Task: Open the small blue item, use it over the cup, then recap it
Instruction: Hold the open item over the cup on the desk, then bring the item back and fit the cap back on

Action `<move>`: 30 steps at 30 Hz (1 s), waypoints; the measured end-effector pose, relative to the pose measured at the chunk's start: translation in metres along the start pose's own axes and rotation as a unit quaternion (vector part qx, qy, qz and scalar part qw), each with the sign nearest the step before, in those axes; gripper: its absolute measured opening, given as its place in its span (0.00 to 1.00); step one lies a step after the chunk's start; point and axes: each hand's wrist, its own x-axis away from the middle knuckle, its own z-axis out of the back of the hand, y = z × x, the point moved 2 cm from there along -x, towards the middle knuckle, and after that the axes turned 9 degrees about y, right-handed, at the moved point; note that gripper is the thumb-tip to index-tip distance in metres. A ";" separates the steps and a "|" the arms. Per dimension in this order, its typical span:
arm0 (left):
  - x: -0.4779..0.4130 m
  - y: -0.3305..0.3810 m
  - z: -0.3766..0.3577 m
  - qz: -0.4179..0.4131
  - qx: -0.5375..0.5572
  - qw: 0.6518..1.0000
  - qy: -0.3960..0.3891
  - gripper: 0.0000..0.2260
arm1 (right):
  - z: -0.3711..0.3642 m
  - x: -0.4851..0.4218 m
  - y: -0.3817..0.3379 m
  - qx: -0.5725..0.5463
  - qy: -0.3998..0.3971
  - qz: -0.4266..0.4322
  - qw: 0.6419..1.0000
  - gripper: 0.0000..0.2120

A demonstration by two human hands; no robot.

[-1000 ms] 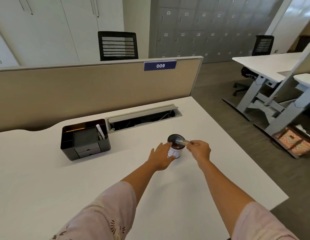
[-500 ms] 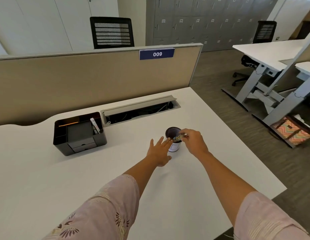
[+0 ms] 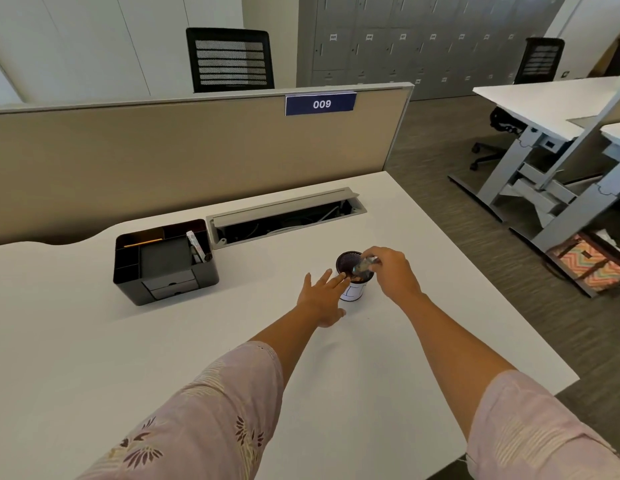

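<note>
We judge that we are in the middle step of the task. Our right hand (image 3: 391,271) pinches the small blue item (image 3: 363,265) and holds it tilted over the mouth of the cup (image 3: 352,276), its tip pointing toward 9 o'clock. Whether the cap is off we cannot tell; the item is blurred and no cap shows on the desk (image 3: 94,341). If it is open, the using is going on now and the recapping is left to do.

Our left hand (image 3: 320,299) is open, its fingers spread, with the fingertips touching the side of the cup at about 8 o'clock; it seems to steady it. Both forearms reach forward from the pink sleeves. The cup stands upright near the middle of the desk, at about 4 o'clock from the black organizer (image 3: 163,261).
</note>
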 end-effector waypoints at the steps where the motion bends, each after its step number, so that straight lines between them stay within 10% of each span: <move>1: 0.000 0.000 0.000 0.001 0.002 1.000 0.000 0.33 | 0.001 -0.001 0.000 -0.002 -0.001 -0.003 1.000 0.15; 14: -0.002 0.000 -0.005 0.003 0.004 1.000 -0.003 0.35 | 0.013 -0.002 -0.005 0.121 0.033 0.019 0.992 0.10; 30: 0.028 -0.023 0.001 0.043 0.130 0.989 0.061 0.33 | 0.006 0.021 -0.020 -0.095 0.084 -0.062 0.990 0.10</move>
